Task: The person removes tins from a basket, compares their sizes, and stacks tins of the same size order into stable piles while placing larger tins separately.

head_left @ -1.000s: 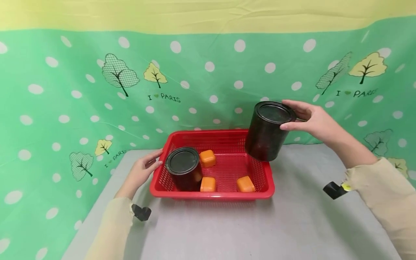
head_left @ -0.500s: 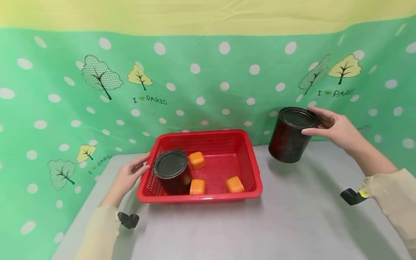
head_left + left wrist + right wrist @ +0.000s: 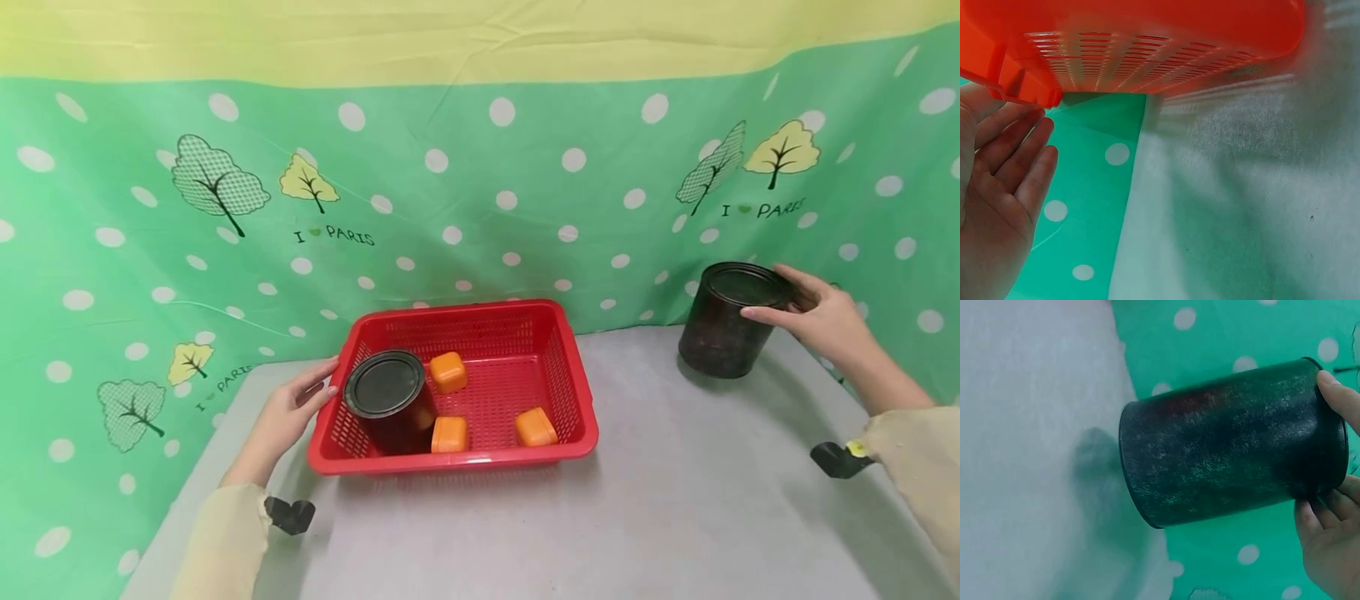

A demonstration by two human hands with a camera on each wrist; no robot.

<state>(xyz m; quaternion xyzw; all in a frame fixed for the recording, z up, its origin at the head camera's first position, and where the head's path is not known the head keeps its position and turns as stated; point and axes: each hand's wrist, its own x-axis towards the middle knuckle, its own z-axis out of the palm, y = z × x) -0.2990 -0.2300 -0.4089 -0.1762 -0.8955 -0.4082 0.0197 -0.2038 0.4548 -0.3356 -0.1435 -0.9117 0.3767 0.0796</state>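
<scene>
A black lidded can [image 3: 726,333] is in my right hand [image 3: 828,321] at the back right of the table. The thumb and fingers grip it around its upper end. In the right wrist view the can [image 3: 1229,444] lies across the picture, its shadow beside the lower end. At the left, my left hand [image 3: 288,412] touches the rim of a red perforated basket [image 3: 450,457] with relaxed fingers. The left wrist view has those fingers [image 3: 1022,153] nearly straight at the basket's edge. A second black can [image 3: 390,408] stands inside the basket's left end.
Beside the second can, orange rounded blocks lie in the basket: one at the back [image 3: 448,372], one in front [image 3: 450,434], one at the right [image 3: 536,427]. A green dotted curtain [image 3: 480,200] hangs behind the grey table [image 3: 465,533].
My right hand has carried the can from over the basket's right end to the right and lowered it toward the table. My left hand stays at the basket rim; the head view has shifted.
</scene>
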